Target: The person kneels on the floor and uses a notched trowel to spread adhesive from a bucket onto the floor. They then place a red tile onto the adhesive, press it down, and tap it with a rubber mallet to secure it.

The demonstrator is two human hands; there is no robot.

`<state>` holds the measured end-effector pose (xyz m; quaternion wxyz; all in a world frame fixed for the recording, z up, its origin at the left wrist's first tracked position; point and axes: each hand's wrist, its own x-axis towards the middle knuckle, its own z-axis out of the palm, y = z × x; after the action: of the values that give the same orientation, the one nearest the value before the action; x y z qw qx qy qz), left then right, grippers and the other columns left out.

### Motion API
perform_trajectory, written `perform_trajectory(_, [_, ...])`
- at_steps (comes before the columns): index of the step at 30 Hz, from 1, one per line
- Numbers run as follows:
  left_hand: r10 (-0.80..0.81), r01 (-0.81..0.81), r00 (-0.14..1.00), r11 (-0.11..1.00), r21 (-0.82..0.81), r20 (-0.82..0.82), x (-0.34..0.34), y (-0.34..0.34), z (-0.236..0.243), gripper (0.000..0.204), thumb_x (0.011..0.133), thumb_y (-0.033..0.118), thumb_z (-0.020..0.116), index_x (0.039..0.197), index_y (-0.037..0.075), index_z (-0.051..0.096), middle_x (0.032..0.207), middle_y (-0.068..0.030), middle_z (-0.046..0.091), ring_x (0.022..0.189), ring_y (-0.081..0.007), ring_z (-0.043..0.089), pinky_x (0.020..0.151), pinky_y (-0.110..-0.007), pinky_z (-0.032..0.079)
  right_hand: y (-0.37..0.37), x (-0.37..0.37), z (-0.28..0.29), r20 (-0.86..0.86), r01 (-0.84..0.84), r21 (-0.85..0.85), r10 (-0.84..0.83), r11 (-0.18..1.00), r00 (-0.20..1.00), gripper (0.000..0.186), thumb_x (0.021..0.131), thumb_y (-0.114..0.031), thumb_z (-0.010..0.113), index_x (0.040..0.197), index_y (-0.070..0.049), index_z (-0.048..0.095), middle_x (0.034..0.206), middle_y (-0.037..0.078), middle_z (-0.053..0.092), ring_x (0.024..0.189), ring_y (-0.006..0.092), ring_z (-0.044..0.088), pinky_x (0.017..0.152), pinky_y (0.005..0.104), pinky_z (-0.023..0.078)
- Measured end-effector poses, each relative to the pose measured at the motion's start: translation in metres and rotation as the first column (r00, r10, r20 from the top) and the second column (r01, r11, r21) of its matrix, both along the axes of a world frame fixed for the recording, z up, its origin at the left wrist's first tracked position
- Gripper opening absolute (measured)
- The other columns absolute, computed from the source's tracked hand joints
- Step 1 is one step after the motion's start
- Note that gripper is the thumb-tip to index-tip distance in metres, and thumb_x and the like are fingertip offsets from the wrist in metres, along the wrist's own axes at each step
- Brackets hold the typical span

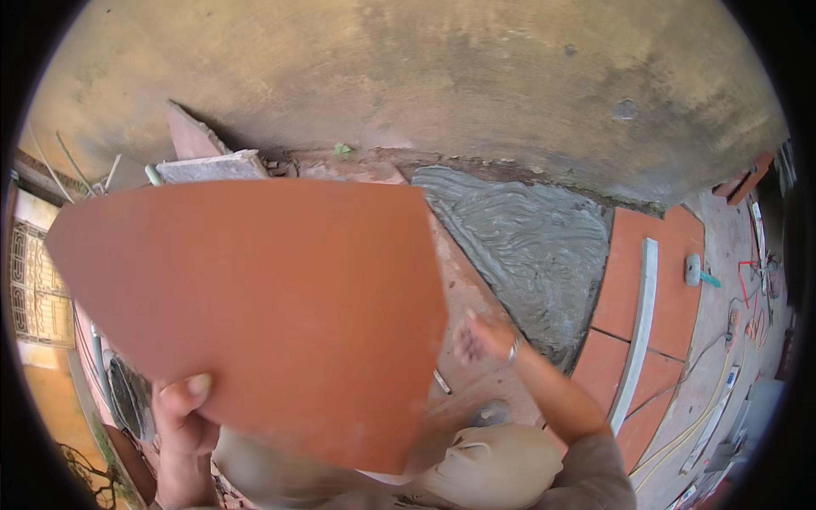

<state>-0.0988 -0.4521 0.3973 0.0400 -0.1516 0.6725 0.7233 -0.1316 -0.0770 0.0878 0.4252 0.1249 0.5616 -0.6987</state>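
A large terracotta-coloured floor tile point(272, 306) with a slanted left side is held up in front of me, filling much of the left and middle. My left hand point(183, 408) grips its lower left edge, thumb on the face and the other fingers hidden behind. Beyond the tile's right edge, my right hand point(484, 338) hangs over the floor, a bracelet at the wrist. It is somewhat blurred, loosely curled with the thumb apart, and holds nothing visible. Grey wet mortar point(531, 246), spread in a ridged triangular patch, lies ahead to the right.
Laid terracotta tiles point(616, 289) border the mortar's right side. On them rest a long metal straightedge point(637, 331) and a mallet point(694, 270) with a green handle. Cables point(693, 425) trail at right. A stained wall point(408, 85) rises behind; slab offcuts point(208, 166) lean at left.
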Motion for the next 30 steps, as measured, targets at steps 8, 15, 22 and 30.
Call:
perform_trajectory(8, [0.534,-0.527,0.844,0.844,0.100,-0.055,0.094,-0.088,-0.009,0.059,0.087,0.015,0.068,0.141,0.003,0.048,0.130,-0.0113,0.059,0.123,-0.0282,0.058,0.105,-0.046,0.049,-0.193,-0.195,-0.045,-0.327,-0.326,0.644,0.633,0.693,0.701,0.056,0.095,-0.053,0.061,0.107,0.001,0.071,0.090,0.018,0.076,0.078,0.0267,0.074,0.078,0.0411,0.058])
perform_trajectory(15, [0.676,-0.664,0.730,0.736,-0.136,0.098,0.116,-0.122,-0.013,0.064,0.092,0.032,0.063,0.142,-0.006,0.050,0.140,-0.0210,0.057,0.133,-0.0373,0.050,0.108,-0.056,0.039,-0.287,-0.193,-0.083,-0.280,-0.185,0.689,0.492,0.701,0.824,0.063,0.087,-0.050,0.068,0.125,0.000,0.065,0.125,0.027,0.067,0.118,0.0390,0.064,0.099,0.0466,0.051])
perform_trajectory(22, [0.623,-0.630,0.757,0.776,-0.030,0.196,0.101,-0.136,-0.018,0.062,0.087,0.024,0.071,0.140,-0.001,0.049,0.131,-0.0191,0.060,0.115,-0.0340,0.063,0.090,-0.047,0.058,-0.165,-0.150,-0.049,-0.522,-0.005,0.658,0.461,0.753,0.718,0.044,0.085,-0.031,0.069,0.116,-0.003,0.055,0.103,0.024,0.069,0.097,0.0404,0.068,0.083,0.0484,0.055])
perform_trajectory(30, [0.620,-0.639,0.763,0.766,0.068,0.181,0.072,-0.111,-0.024,0.061,0.087,0.018,0.068,0.143,0.008,0.046,0.132,-0.0105,0.059,0.119,-0.0270,0.061,0.096,-0.043,0.057,0.015,-0.206,0.004,-0.137,0.132,0.989,0.758,0.068,0.638,0.040,0.094,-0.032,0.059,0.118,0.000,0.054,0.100,0.028,0.071,0.095,0.0439,0.071,0.082,0.0542,0.055])
